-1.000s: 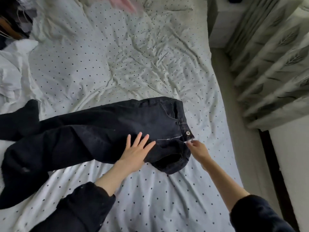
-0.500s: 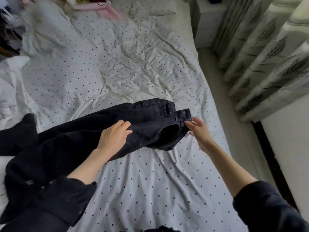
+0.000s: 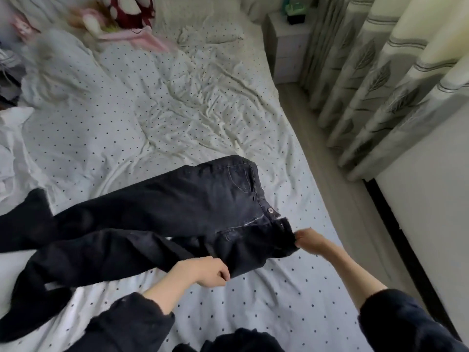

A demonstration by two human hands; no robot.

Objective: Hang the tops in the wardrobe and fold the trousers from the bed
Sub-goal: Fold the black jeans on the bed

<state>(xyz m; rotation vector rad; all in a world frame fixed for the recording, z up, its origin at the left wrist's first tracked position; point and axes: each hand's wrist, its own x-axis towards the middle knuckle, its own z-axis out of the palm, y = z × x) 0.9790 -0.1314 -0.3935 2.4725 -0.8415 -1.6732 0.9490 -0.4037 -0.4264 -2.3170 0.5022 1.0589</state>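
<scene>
Trousers (image 3: pixel 162 212), dark denim, lie spread across mid-frame on the bed (image 3: pixel 253 313), legs trailing left. I note the left hand (image 3: pixel 203 271) clutching the near seat edge and the right hand (image 3: pixel 308 241) pinching the waistband. Folding is under way, I judge; next, laying one leg squarely over the other.

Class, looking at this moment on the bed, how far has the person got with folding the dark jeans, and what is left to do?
Done: nothing looks folded; the jeans lie spread across the dotted sheet, fly open. In hand: the left hand grips the near hip edge, and the right hand pinches the waistband end. Left: folding the legs together. Clothes heaped at the left edge are unsorted; no wardrobe is visible.
</scene>
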